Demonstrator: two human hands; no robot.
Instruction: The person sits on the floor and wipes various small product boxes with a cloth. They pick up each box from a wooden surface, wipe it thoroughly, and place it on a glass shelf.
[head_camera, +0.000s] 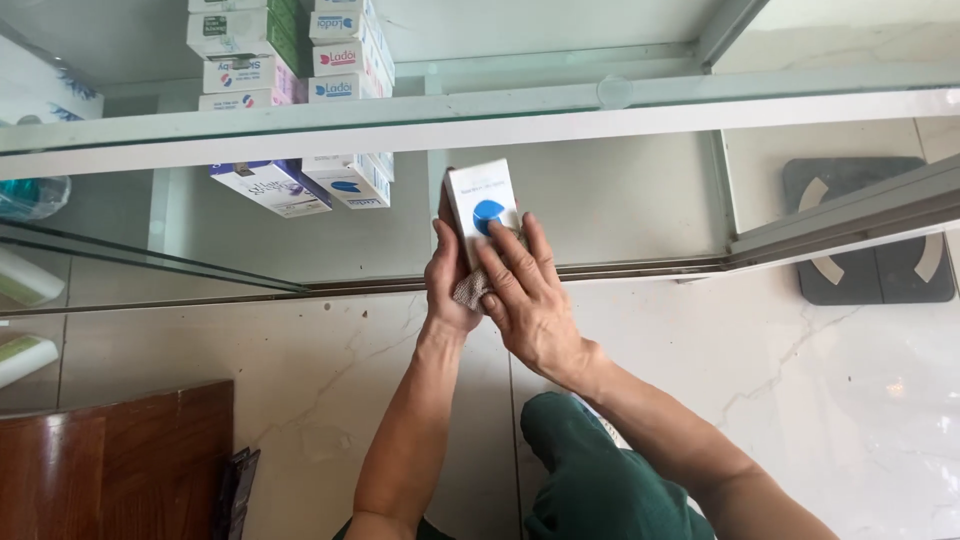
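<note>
Both my hands are raised in front of a glass-fronted display cabinet. My left hand (447, 285) grips a small white box with a blue round mark (480, 200) from behind and below. My right hand (525, 290) lies across the front of the box, its fingers over the lower part. A crumpled pale cloth (470, 290) is bunched between my two hands, pressed against the box's lower edge. The box stands upright, tilted slightly left.
Stacked white medicine boxes (290, 50) fill the glass shelves (300, 120) at upper left, more boxes (300, 185) below. A dark bathroom scale (870, 260) lies on the marble floor at right. A brown wooden piece (110, 460) sits at lower left. My green-trousered knee (590, 480) is below.
</note>
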